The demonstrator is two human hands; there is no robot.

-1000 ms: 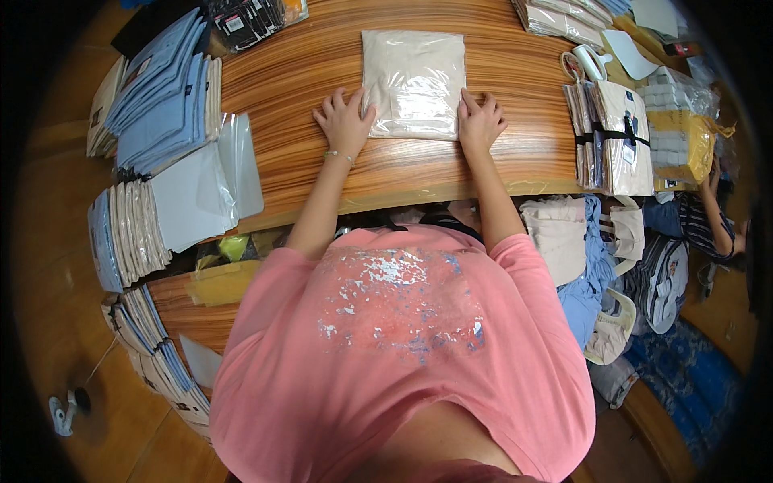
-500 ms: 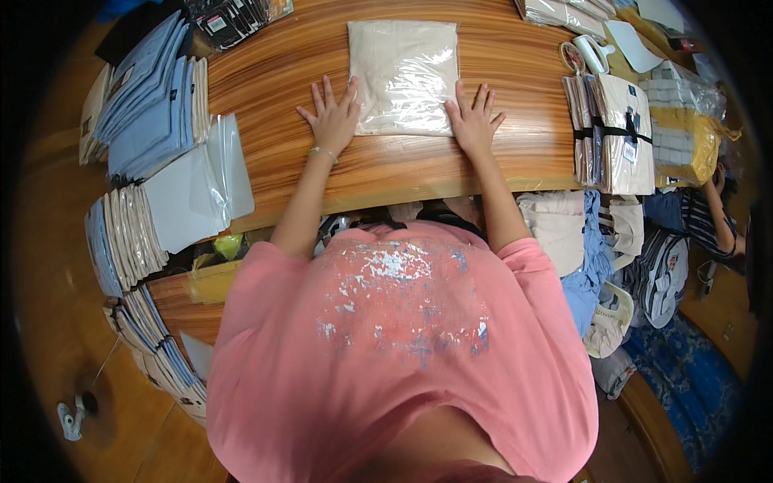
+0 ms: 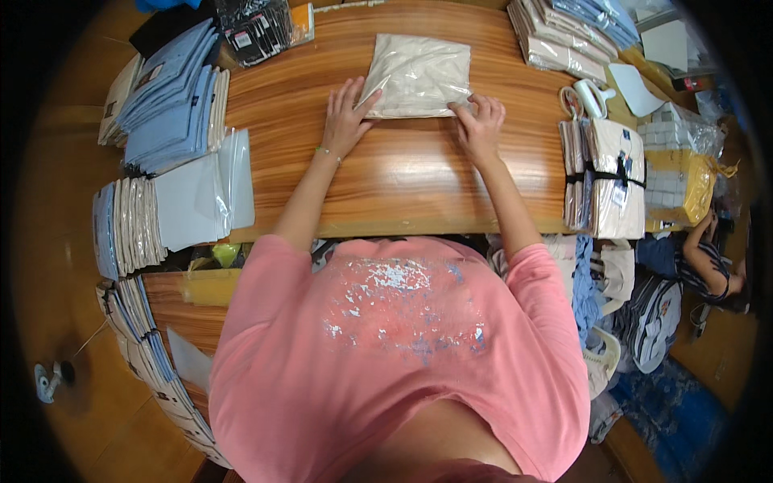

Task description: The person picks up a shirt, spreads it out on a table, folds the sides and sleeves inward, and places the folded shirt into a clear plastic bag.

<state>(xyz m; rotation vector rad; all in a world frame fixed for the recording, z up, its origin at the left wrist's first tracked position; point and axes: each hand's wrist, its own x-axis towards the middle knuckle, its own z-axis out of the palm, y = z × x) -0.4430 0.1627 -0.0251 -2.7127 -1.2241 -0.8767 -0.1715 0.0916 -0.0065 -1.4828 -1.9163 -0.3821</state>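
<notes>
A folded cream garment in a clear plastic bag (image 3: 420,76) lies flat near the middle of the wooden table, its film creased and shiny. At the bag's near left corner rests my left hand (image 3: 346,121), fingers stretched and apart, one digit reaching onto the film. My right hand (image 3: 481,127) has its fingers curled around the near right corner, pinching the bag's edge. The bag's near edge runs between the two hands.
Blue bagged garments (image 3: 173,105) and clear plastic sleeves (image 3: 201,193) are stacked at the table's left. On the right stand a strapped cream garment bundle (image 3: 616,181), a white tape dispenser (image 3: 594,101) and more bagged garments (image 3: 555,36). Another person (image 3: 708,258) is at far right.
The bag has shifted slightly right, and its near edge has moved away from me. My right hand has gone from lying spread beside it to gripping its corner.
</notes>
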